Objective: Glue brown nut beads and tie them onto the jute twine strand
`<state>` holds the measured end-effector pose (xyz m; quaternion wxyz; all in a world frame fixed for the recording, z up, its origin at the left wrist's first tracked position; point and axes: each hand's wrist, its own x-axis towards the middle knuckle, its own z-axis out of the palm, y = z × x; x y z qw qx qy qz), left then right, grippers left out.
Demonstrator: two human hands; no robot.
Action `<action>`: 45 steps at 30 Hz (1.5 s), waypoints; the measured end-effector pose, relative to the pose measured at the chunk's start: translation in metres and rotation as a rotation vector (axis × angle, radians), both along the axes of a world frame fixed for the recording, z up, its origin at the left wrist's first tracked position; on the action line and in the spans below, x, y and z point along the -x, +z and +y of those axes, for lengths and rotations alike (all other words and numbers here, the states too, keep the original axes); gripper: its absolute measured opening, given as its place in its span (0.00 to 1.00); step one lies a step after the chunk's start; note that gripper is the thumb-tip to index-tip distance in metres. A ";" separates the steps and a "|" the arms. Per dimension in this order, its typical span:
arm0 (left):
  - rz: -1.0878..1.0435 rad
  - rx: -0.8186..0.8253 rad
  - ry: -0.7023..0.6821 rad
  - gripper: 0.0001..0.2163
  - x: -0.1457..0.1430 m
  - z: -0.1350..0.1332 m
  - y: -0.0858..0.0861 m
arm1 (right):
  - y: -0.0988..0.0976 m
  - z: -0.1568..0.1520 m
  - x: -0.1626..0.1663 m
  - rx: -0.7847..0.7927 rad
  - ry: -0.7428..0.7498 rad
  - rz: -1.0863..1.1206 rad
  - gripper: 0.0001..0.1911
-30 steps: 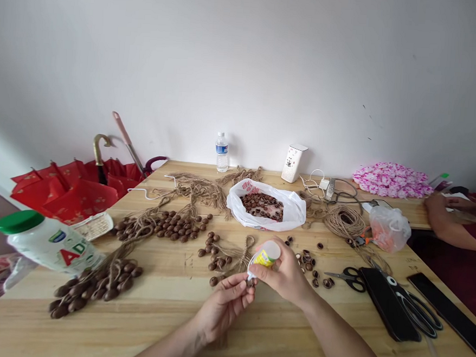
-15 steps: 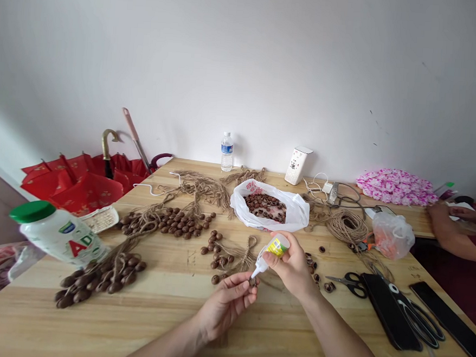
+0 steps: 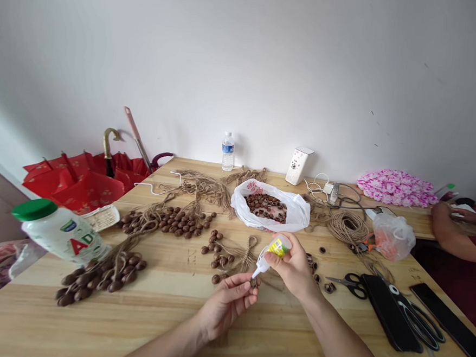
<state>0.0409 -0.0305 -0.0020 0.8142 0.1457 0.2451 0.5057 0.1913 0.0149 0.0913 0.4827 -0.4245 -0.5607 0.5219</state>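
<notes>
My right hand (image 3: 292, 266) is closed around a small white glue bottle (image 3: 279, 246) with a yellow-green label, tilted nozzle down. Its tip meets a small brown nutshell piece (image 3: 254, 282), pinched between the fingertips of my left hand (image 3: 229, 303). The fingers partly cover the shell. Just beyond lies a twine bunch (image 3: 249, 255) with brown nutshells (image 3: 216, 247) on its cord ends. Loose shell pieces (image 3: 330, 288) are scattered right of my right hand. Farther back, an open white plastic bag (image 3: 239, 211) holds many brown shell pieces.
Strung shell bunches (image 3: 100, 280) and a white green-capped jar (image 3: 66, 237) stand left. Scissors (image 3: 355, 285), larger shears (image 3: 415, 321), a black case (image 3: 387, 308) and a twine coil (image 3: 346, 226) lie right. A water bottle (image 3: 227, 151) is at the back. Another person's arm (image 3: 447, 223) rests far right.
Both hands hold nearly the same pose, with the glue nozzle still at the shell piece. The whole view has shifted very slightly.
</notes>
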 end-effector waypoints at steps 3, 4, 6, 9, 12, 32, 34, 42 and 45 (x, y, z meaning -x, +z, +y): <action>0.008 0.002 -0.002 0.08 0.000 0.000 0.000 | 0.001 0.000 0.000 -0.004 0.000 -0.008 0.24; 0.008 0.002 -0.004 0.08 0.000 0.000 0.000 | 0.001 0.000 0.000 -0.006 -0.001 -0.010 0.24; 0.007 0.001 -0.007 0.08 -0.001 0.000 0.000 | 0.001 0.000 -0.001 -0.012 -0.003 -0.014 0.23; 0.008 0.002 -0.007 0.08 -0.001 0.000 0.000 | 0.001 0.000 0.000 -0.015 -0.002 -0.019 0.24; 0.011 0.002 -0.010 0.08 -0.001 0.000 0.000 | 0.000 0.000 0.000 -0.020 0.005 -0.019 0.24; 0.016 -0.007 -0.031 0.08 0.000 0.000 -0.002 | -0.005 -0.003 -0.003 -0.082 0.044 -0.085 0.21; 0.013 -0.007 -0.031 0.08 0.000 0.000 -0.001 | -0.003 -0.003 -0.003 -0.080 0.052 -0.081 0.21; 0.015 0.005 -0.022 0.08 -0.001 0.000 -0.001 | -0.002 -0.002 -0.005 -0.107 0.044 -0.139 0.20; 0.012 0.007 -0.024 0.07 -0.001 0.000 0.000 | -0.001 -0.004 -0.006 -0.134 0.059 -0.156 0.19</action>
